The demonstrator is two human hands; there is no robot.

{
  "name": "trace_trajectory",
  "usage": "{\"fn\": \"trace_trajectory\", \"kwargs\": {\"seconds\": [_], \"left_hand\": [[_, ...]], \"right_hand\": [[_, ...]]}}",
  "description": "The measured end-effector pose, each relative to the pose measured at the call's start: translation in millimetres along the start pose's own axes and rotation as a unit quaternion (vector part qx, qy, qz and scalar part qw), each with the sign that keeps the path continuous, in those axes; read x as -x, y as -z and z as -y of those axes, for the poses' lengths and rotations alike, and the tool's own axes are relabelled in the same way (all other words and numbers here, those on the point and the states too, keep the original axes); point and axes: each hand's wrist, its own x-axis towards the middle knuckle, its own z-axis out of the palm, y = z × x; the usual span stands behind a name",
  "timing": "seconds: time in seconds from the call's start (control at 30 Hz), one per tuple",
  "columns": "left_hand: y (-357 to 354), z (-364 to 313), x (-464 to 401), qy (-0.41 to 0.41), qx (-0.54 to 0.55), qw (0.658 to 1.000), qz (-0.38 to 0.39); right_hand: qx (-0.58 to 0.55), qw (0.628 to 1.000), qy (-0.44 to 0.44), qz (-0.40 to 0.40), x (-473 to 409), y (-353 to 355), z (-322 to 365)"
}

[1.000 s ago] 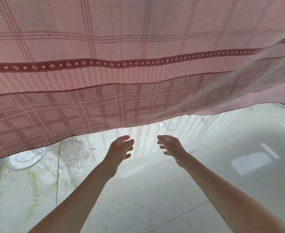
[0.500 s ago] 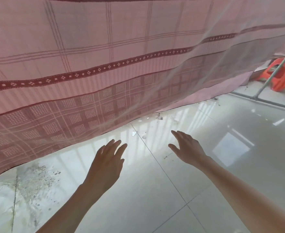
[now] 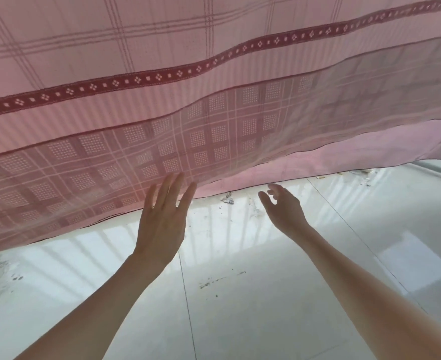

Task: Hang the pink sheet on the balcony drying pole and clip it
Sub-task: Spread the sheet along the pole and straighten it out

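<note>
The pink sheet [image 3: 188, 81], checked and crossed by a dark red patterned band, hangs across the whole upper view in two layers. Its lower hem slants from low left to higher right above the floor. My left hand [image 3: 162, 219] is raised with straight, spread fingers, and the fingertips overlap the sheet's hem. My right hand [image 3: 283, 209] is lifted just below the hem of the rear layer, fingers loosely curved, holding nothing. The drying pole and any clips are out of view.
A glossy white tiled floor [image 3: 266, 294] lies below, with reflections of railing bars. Small bits of debris [image 3: 228, 200] and dirt specks lie near the sheet's hem. A raised white ledge [image 3: 432, 168] runs at the far right.
Both hands have risen toward the hem; the left fingertips now reach it. The view swung, so the red stool and rack base at the right have left the frame.
</note>
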Motion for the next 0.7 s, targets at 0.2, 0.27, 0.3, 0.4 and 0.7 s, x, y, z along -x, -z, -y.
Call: {"fn": "trace_trajectory", "kwargs": {"seconds": [0.2,0.27,0.3,0.4,0.7], "left_hand": [[-23,-27,-42,0.061,-0.033,0.997,-0.046],[-26,-34,-44,0.075,-0.03,0.996,-0.047],[-26,-35,-44,0.078,-0.031,0.996,-0.044],[-24,-34,-42,0.091,-0.027,0.995,-0.029],[-31,-26,-33,0.06,0.126,0.973,-0.181]], "right_hand": [[-0.603,0.75,-0.214,0.167,-64,9,15],[-0.649,0.71,-0.217,0.167,-72,7,20],[-0.663,0.697,-0.219,0.16,-73,6,22],[-0.681,0.678,-0.232,0.152,-61,9,28],[-0.679,0.695,-0.217,0.098,-22,10,21]]}}
